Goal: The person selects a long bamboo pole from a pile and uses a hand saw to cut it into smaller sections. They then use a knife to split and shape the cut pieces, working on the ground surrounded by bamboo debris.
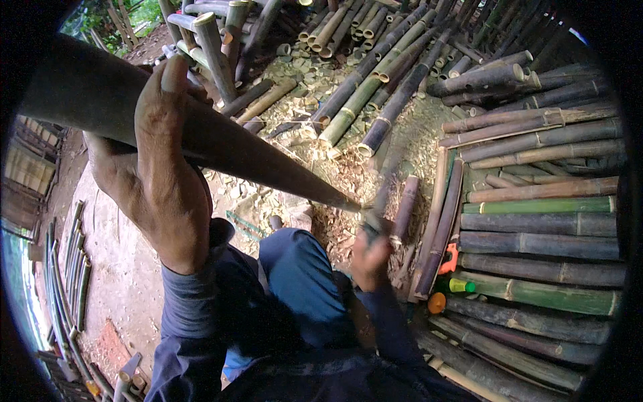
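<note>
A dark bamboo pole [261,151] slants across the view from the upper left down to the middle, where its far end looks pale and freshly cut. My left hand [161,167] is closed round the thick near part, thumb over the top and the other fingers partly hidden beneath it. Beside the pole's cut end, my right hand [372,261] grips the handle of a machete [387,187]. Its blade points up and away and is smeared by motion; whether it touches the bamboo I cannot tell.
Pale wood chips [341,171] cover the ground ahead. Cut bamboo lengths [542,244] lie in rows at right, with an orange handle [449,258] and a yellow-green bottle [461,285] beside them. Further bamboo poles [355,110] lie ahead; thin poles [79,268] lie left.
</note>
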Demonstrator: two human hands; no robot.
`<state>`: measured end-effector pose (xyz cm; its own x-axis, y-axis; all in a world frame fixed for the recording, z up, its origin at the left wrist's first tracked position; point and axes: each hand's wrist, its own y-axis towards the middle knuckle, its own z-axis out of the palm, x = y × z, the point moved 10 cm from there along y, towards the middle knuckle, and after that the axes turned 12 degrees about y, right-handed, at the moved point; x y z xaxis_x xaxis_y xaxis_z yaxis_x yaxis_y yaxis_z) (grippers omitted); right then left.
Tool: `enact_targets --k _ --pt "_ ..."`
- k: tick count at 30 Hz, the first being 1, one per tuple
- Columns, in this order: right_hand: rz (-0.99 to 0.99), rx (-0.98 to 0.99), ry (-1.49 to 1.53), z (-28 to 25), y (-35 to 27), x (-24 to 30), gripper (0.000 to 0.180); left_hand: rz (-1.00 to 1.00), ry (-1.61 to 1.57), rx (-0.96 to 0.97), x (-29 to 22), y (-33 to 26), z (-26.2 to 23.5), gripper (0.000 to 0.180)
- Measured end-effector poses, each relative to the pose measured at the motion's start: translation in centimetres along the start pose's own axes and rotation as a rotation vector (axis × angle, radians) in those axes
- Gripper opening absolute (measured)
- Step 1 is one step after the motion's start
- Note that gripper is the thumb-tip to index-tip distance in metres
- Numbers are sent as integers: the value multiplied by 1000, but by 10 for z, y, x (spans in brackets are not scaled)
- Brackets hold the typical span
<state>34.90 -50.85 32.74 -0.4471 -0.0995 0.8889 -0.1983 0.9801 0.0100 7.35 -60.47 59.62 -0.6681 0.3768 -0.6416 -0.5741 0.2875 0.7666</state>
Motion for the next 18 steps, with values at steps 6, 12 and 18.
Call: enact_targets --k 6,12,18 --pt "243 33 -177 -6 -38 -192 55 -71 -65 -5 16 -3 -4 31" --pt "-99 -103 123 -9 -22 -23 42 -98 140 -91 19 -1 -18 29" --pt "440 113 -93 44 -14 -141 54 -43 209 -49 14 3 -19 29"
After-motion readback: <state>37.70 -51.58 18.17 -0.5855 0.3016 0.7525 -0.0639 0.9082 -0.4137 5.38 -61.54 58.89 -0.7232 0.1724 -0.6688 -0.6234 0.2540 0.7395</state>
